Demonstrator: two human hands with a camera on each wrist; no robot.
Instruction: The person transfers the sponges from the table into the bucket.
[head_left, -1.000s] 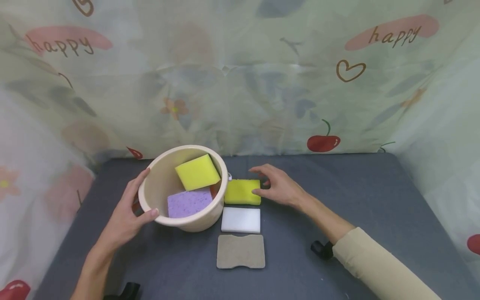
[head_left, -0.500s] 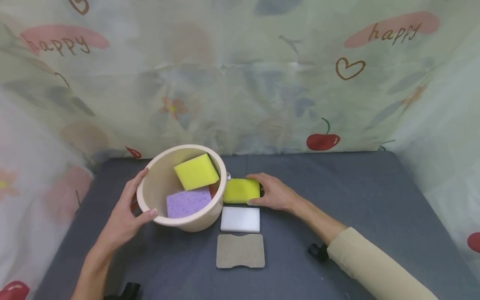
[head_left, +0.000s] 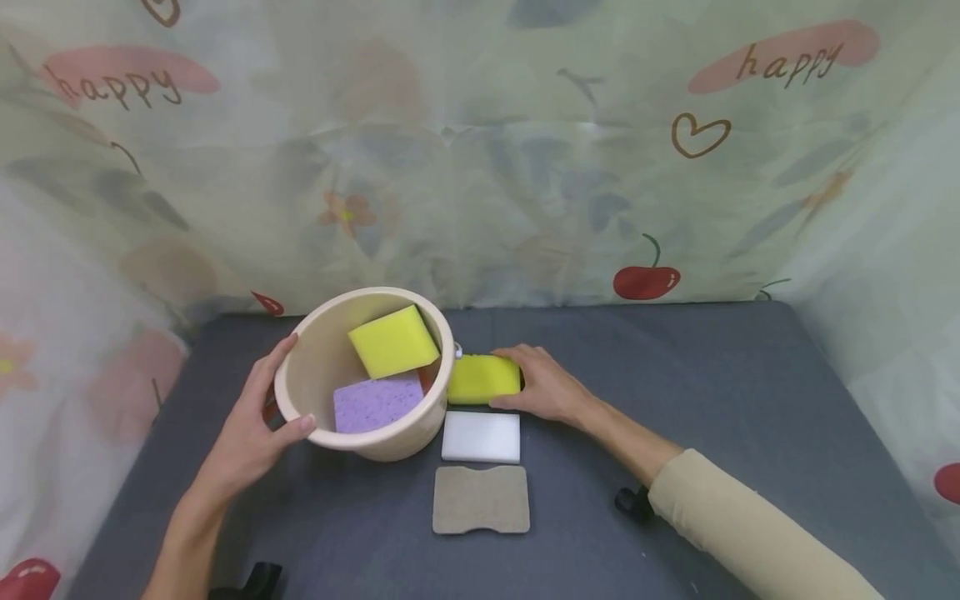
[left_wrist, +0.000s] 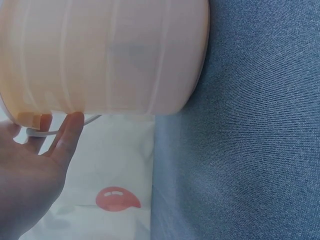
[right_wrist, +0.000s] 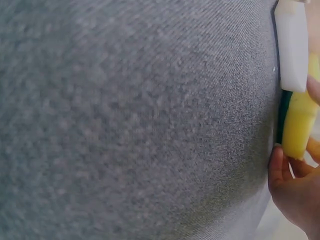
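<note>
My left hand [head_left: 251, 425] holds the rim of a cream bucket [head_left: 318, 375] at its left side, thumb over the front rim. In the left wrist view its fingers [left_wrist: 70, 135] touch the bucket wall close to the thin white handle [left_wrist: 42, 133]. Inside the bucket lie a yellow sponge [head_left: 393, 342] and a speckled purple sponge [head_left: 378, 404], with a bit of something red beneath. My right hand [head_left: 551, 387] grips the right end of another yellow sponge [head_left: 480, 379] beside the bucket. The right wrist view shows its dark green underside [right_wrist: 283, 117] close over the tabletop.
A white sponge block [head_left: 481, 437] lies just in front of the gripped sponge. Nearer still is a flat grey-brown pad [head_left: 481, 500] with notched long edges. The dark cloth-covered table [head_left: 675, 358] ends at a printed curtain [head_left: 480, 208] behind and at both sides.
My right hand has moved left and closed its thumb and fingers on the end of the yellow sponge beside the bucket. The left hand stays on the bucket rim.
</note>
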